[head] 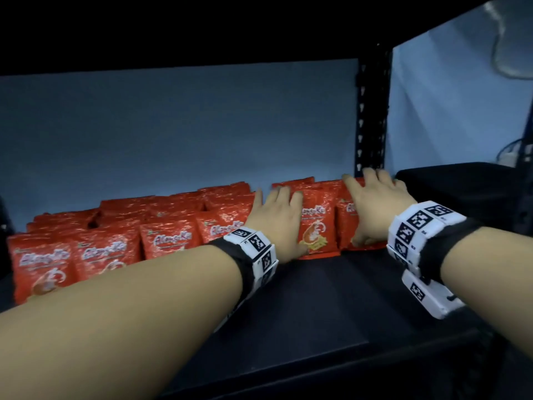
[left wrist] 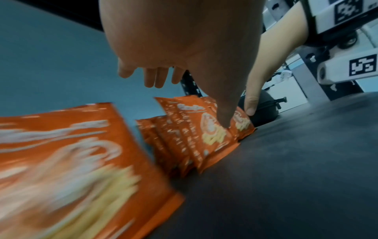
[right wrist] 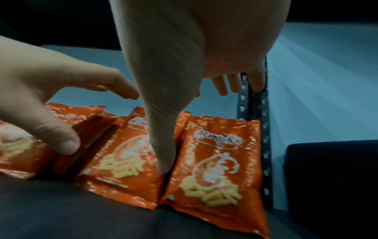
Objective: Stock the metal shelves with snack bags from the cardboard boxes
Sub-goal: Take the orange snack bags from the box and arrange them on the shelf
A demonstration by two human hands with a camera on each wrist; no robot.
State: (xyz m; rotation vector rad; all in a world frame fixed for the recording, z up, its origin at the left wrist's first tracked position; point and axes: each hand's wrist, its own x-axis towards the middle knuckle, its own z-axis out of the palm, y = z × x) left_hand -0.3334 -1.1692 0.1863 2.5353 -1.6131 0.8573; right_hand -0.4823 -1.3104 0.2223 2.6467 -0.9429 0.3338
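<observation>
Red foil snack bags (head: 161, 241) stand in leaning rows along the back of the dark metal shelf (head: 331, 298), against a pale blue wall (head: 173, 125). At the right end, next to the slotted black upright (head: 370, 116), 2 front bags sit side by side: the left front bag (right wrist: 126, 161) and the right front bag (right wrist: 220, 161), touching along their edges. The left hand (head: 277, 223) lies over the left front bag with fingers spread and nearly straight, thumb tip pressing the bag's face, nothing clasped. The right hand (head: 375, 203) spreads the same way over the right front bag, its thumb pressed into the seam between the 2 bags, fingers reaching over their tops. Both wrists carry white bands printed with black square markers (head: 256, 246).
</observation>
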